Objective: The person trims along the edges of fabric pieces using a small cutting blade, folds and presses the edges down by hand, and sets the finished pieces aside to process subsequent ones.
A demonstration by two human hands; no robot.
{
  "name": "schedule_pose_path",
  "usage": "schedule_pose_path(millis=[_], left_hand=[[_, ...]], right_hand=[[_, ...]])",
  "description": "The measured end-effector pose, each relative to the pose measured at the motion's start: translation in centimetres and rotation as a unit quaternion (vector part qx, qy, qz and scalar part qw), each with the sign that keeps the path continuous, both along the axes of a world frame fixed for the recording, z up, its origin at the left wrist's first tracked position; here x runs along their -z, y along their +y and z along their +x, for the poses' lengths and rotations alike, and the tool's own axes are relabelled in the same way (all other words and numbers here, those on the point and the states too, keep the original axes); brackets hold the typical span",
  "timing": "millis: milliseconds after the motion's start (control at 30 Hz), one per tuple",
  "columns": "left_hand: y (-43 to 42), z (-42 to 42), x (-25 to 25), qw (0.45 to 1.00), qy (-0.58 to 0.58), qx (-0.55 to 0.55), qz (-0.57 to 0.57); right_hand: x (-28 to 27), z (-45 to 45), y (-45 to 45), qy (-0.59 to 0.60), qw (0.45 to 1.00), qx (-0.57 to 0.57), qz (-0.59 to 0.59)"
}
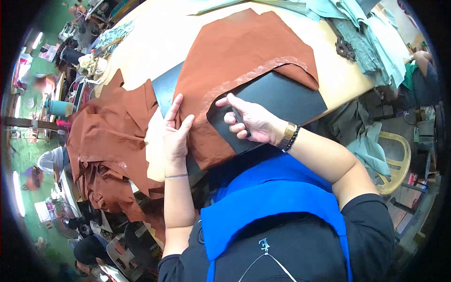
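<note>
A rust-brown fabric piece [235,44] lies over a dark board [286,96] on the pale table. Along its curved edge runs a whitish, shiny band, and the right corner is folded over. My left hand [176,134] is at the fabric's left edge, fingers apart and palm turned up, holding nothing. Over the board, beside the curved edge, my right hand [251,121] has its fingers curled round a small dark tool [242,123], with the index finger extended. Most of the tool is hidden in the hand.
More rust-brown fabric [110,136] is heaped at the left. Pale green fabric [380,44] hangs over the table's right edge, near a dark chain-like object [344,48]. A yellowish plastic chair [401,164] stands at the right. A teal cup [61,107] is at the far left.
</note>
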State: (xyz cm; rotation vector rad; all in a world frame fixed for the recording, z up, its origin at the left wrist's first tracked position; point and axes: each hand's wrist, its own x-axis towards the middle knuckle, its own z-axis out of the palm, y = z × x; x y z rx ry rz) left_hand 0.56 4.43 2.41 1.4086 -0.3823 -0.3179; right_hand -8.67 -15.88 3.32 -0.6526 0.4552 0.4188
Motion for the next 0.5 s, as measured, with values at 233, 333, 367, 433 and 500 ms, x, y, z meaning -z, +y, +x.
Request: schedule_pose_path(millis=[233, 333, 367, 433, 500], left_hand=[[0.0, 0.1, 0.2, 0.999, 0.019, -0.024, -0.033], [0.4, 0.3, 0.5, 0.999, 0.030, -0.003, -0.038], [0.5, 0.3, 0.6, 0.999, 0.035, 0.010, -0.039], [0.6, 0.5, 0.7, 0.999, 0.028, 0.014, -0.035], [0.6, 0.5, 0.8, 0.999, 0.024, 0.016, -0.034]], right_hand=[[1.3, 1.5, 0.3, -0.006, 0.998, -0.063, 0.024], [1.4, 1.9, 0.3, -0.011, 0.998, -0.049, 0.026], [1.3, 1.9, 0.4, -0.011, 0.999, -0.046, 0.025], [1.5, 2.0, 0.4, -0.015, 0.999, -0.038, 0.021], [2.0, 2.2, 0.4, -0.021, 0.999, -0.032, 0.013]])
